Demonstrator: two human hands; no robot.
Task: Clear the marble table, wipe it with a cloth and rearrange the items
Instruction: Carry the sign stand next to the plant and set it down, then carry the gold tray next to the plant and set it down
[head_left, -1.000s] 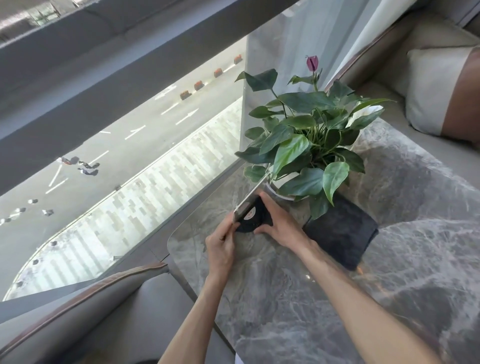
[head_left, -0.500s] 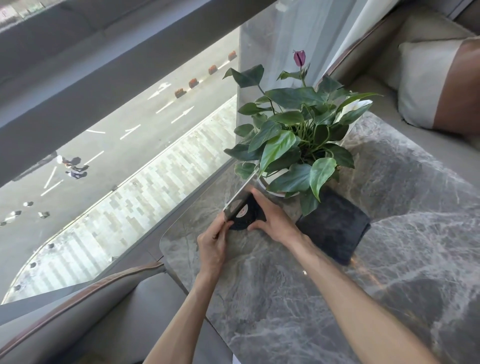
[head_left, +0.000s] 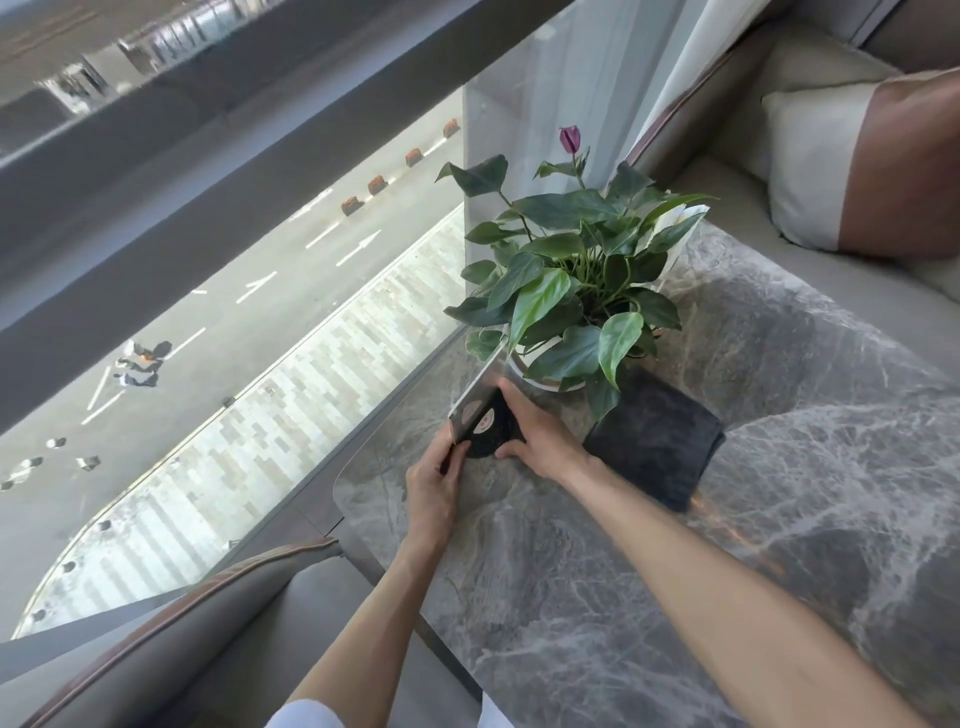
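Grey-veined marble table (head_left: 597, 597) lies under both our hands. Our left hand (head_left: 434, 491) pinches the near edge of a thin upright panel (head_left: 475, 400), fingers closed on it. Our right hand (head_left: 543, 441) is curled around a black round piece with a pale label (head_left: 485, 423) that stands against that panel, thumb and fingers closed on its rim. Just beyond our right hand stands a potted plant (head_left: 571, 275) in a white pot. A folded dark cloth (head_left: 654, 436) lies on the marble right of our right wrist, touching the pot.
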